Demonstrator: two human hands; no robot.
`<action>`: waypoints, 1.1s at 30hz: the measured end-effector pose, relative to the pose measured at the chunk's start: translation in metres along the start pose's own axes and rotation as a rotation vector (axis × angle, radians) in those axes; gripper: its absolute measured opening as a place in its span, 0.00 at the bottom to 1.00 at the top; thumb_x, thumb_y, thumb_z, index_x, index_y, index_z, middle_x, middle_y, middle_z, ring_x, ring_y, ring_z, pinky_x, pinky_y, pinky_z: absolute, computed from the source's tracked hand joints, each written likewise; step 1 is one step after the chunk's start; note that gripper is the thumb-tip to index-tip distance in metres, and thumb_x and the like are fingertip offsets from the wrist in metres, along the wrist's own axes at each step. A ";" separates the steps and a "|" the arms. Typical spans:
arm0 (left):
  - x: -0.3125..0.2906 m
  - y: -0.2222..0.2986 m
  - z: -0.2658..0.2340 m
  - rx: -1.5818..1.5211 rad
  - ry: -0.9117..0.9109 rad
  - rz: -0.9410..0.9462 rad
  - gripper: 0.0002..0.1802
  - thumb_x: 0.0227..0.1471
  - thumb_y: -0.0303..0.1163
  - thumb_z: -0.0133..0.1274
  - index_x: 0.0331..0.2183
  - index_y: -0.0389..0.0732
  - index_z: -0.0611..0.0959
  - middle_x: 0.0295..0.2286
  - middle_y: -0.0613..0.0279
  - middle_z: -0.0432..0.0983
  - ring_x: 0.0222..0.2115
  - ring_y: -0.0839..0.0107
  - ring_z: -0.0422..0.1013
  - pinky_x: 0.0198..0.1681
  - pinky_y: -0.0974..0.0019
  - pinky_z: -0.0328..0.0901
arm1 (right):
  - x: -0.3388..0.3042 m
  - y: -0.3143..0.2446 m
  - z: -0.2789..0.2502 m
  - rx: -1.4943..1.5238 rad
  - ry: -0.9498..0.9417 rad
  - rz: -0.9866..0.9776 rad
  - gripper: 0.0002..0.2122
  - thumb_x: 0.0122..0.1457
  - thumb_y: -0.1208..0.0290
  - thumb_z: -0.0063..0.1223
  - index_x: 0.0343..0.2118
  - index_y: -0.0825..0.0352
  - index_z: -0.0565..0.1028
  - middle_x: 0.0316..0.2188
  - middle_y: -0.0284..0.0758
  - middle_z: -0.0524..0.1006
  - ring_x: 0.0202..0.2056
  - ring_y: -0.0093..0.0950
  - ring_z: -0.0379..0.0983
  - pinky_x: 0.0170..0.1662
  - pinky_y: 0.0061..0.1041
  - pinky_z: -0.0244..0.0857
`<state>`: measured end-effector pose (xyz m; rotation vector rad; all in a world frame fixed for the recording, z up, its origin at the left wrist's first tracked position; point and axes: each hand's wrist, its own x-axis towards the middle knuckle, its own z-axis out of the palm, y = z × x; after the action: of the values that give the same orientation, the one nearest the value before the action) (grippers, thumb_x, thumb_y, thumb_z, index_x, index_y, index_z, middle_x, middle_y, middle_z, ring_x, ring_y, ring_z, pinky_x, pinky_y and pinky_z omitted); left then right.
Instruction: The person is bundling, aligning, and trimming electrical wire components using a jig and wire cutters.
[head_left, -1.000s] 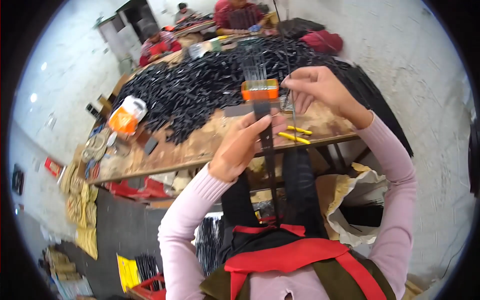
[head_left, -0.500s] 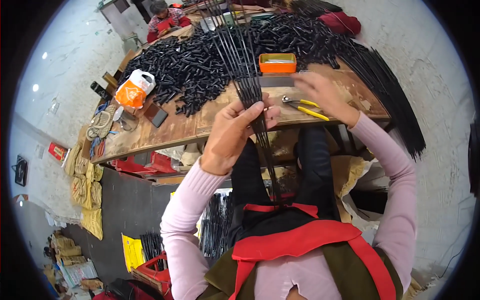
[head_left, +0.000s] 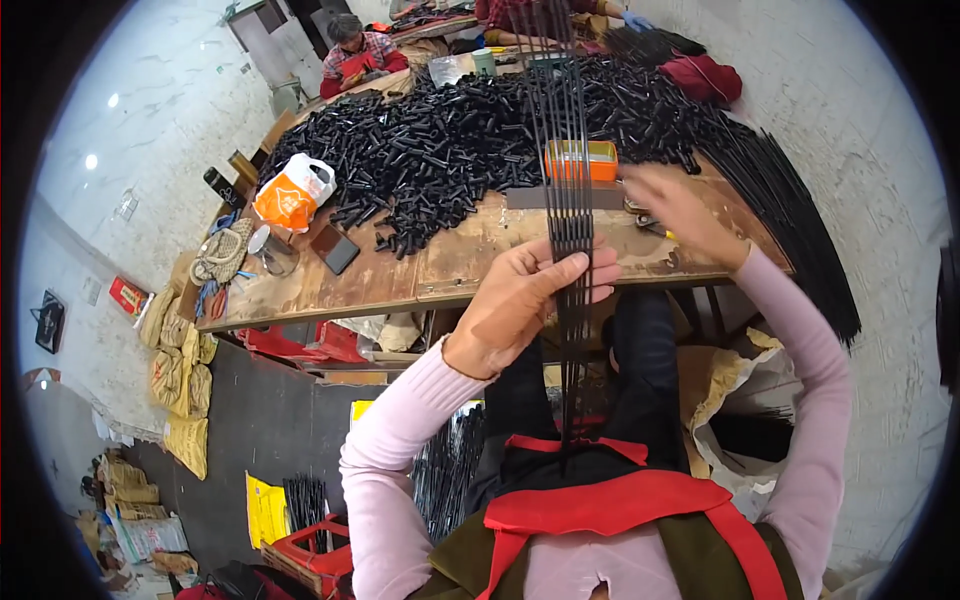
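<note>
My left hand (head_left: 515,305) is closed around an upright bundle of thin black rods (head_left: 572,232), thumb across the front. The rods fan out slightly at the top, and their lower ends reach down to my lap. My right hand (head_left: 672,205) is over the table to the right of the bundle, blurred, with its fingers stretched out. Pliers with yellow handles (head_left: 671,235) lie beneath it, mostly covered by the hand. Just beyond the fingertips stands an orange tin (head_left: 603,172), partly behind the rods. A dark flat bar (head_left: 528,198) lies in front of the tin.
Short black tubular parts (head_left: 420,155) are heaped across the wooden table (head_left: 440,270). Long black rods (head_left: 790,210) hang over its right edge. At the left are a plastic bag (head_left: 285,208), a glass jar (head_left: 280,260) and a phone-like dark slab (head_left: 336,247). A person (head_left: 360,60) sits opposite.
The view has shifted, so the table appears lower and farther right. My right hand now covers most of the pliers, which showed fully before. The left hand still grips the bundle, now more upright.
</note>
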<state>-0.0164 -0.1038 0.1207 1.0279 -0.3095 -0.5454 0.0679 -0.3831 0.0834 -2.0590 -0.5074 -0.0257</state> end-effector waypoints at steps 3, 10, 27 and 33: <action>0.002 0.002 -0.003 -0.119 -0.113 -0.097 0.24 0.64 0.40 0.44 0.52 0.29 0.69 0.49 0.47 0.71 0.49 0.61 0.71 0.52 0.59 0.69 | 0.037 -0.099 0.016 0.956 -0.199 0.119 0.23 0.68 0.56 0.39 0.57 0.69 0.63 0.51 0.44 0.72 0.54 0.37 0.69 0.60 0.36 0.60; 0.026 0.006 -0.012 -0.082 -0.112 -0.089 0.24 0.66 0.39 0.40 0.52 0.27 0.68 0.49 0.43 0.71 0.50 0.58 0.71 0.54 0.57 0.68 | 0.035 -0.120 0.023 0.764 -0.310 0.155 0.18 0.65 0.68 0.47 0.52 0.75 0.68 0.49 0.43 0.74 0.52 0.35 0.71 0.59 0.34 0.64; 0.199 -0.057 -0.159 -0.194 -0.229 -0.172 0.27 0.66 0.47 0.35 0.52 0.33 0.70 0.49 0.48 0.72 0.47 0.59 0.71 0.51 0.56 0.67 | -0.006 -0.006 0.107 0.405 -0.280 0.164 0.09 0.61 0.75 0.53 0.41 0.72 0.78 0.37 0.34 0.81 0.41 0.20 0.75 0.47 0.21 0.68; 0.126 -0.066 -0.157 0.210 0.022 -0.131 0.16 0.54 0.25 0.55 0.45 0.31 0.78 0.41 0.57 0.79 0.39 0.73 0.74 0.45 0.70 0.68 | -0.005 0.041 0.114 0.388 -0.183 0.095 0.09 0.61 0.72 0.54 0.42 0.69 0.78 0.33 0.38 0.81 0.34 0.21 0.76 0.39 0.23 0.69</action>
<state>0.1455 -0.0878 -0.0147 1.2635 -0.2852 -0.6290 0.0571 -0.3081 -0.0108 -1.7091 -0.4828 0.2978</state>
